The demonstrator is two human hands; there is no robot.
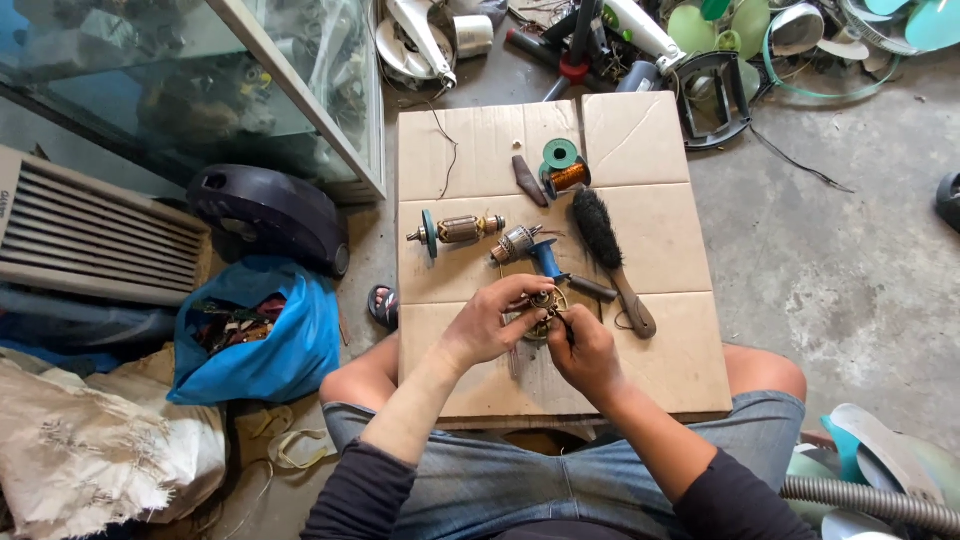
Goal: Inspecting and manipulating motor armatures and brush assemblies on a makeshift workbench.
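My left hand (490,318) and my right hand (585,350) meet over a flattened cardboard sheet (660,230) on the floor. Both grip a small round motor part with copper windings (543,305). My right hand also pinches a thin dark tool (566,330) against it. Just beyond the hands lie a blue-handled tool (546,258), a motor armature with a green fan (455,230), a second smaller armature (515,243) and a black bristle brush with a wooden handle (612,258).
A green spool of copper wire (565,170) and a dark brown sheath (528,180) lie farther back on the cardboard. A blue bag of parts (262,335), a black housing (268,212), a glass cabinet (300,90) and a vent grille (90,230) stand left. Fan parts (720,40) pile up behind.
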